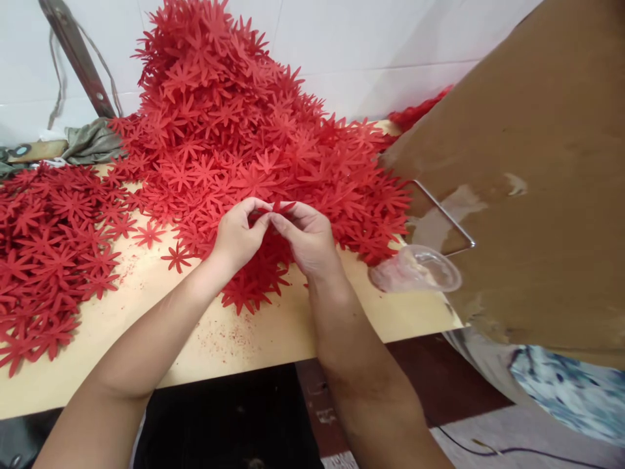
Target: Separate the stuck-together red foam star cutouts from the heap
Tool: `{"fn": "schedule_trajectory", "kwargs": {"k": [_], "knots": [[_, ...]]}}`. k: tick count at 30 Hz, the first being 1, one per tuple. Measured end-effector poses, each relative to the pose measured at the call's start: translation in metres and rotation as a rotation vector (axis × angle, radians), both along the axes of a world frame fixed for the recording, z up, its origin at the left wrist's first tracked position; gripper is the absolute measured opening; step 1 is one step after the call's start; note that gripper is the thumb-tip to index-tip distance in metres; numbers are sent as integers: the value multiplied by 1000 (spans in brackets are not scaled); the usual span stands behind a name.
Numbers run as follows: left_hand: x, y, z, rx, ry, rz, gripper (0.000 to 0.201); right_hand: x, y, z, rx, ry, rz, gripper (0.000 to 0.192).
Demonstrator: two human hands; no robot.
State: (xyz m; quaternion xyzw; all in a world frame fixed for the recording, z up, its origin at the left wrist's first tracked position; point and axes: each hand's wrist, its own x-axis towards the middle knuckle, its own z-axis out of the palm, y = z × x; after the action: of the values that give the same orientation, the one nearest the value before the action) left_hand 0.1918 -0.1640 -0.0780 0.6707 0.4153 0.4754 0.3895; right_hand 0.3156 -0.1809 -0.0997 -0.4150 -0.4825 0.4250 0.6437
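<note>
My left hand (243, 231) and my right hand (305, 236) meet over the front of a tall heap of red flower-shaped cutouts (229, 111). Both hands are closed in a pinch, fingertips together, on a red flower cutout (283, 207). Only a few of its petals show between the fingers; the rest is hidden. Below my hands, more red cutouts (249, 293) spill onto the pale tabletop (288, 326). Two single flowers, one of them a loose cutout (176, 256), lie left of my left forearm.
A second pile of red cutouts (49, 241) covers the table's left side. On the right, a clear plastic cup (415, 268) lies on its side against a large brown board (527, 163). Grey-green cloth (95, 140) and a metal bar (78, 55) are at the back left.
</note>
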Motion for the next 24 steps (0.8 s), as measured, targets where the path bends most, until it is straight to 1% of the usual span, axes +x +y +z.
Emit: {"fn": "schedule_trajectory", "kwargs": {"k": [3,5,7,9,12,14,16,17,19,22,24], "knots": [[1,0,-5,55,61,40,5,0,0,0,6,-29,-29,28],[1,0,-7,76,72,18,8,1,0,0,33,-76,-69,22],[0,0,-8,112,93,-26,12,2,0,1,63,-147,-139,14],[-1,-1,-7,174,167,-34,14,2,-1,0,105,-266,-231,8],[-3,-5,-7,245,288,24,17,1,-3,-1,164,-447,-344,7],[-3,-6,-6,231,273,70,23,0,-2,-2,170,-455,-380,7],[-4,-4,-6,196,221,108,28,-1,-1,-2,147,-379,-372,9],[-4,-3,-6,182,199,114,27,-1,0,-2,132,-338,-356,12],[-4,0,-5,164,167,85,20,0,0,-2,111,-291,-325,24],[-4,1,-4,153,106,7,12,2,-1,-1,108,-322,-311,40],[-3,-1,-4,156,81,-15,12,2,-3,2,121,-366,-298,43]]}}
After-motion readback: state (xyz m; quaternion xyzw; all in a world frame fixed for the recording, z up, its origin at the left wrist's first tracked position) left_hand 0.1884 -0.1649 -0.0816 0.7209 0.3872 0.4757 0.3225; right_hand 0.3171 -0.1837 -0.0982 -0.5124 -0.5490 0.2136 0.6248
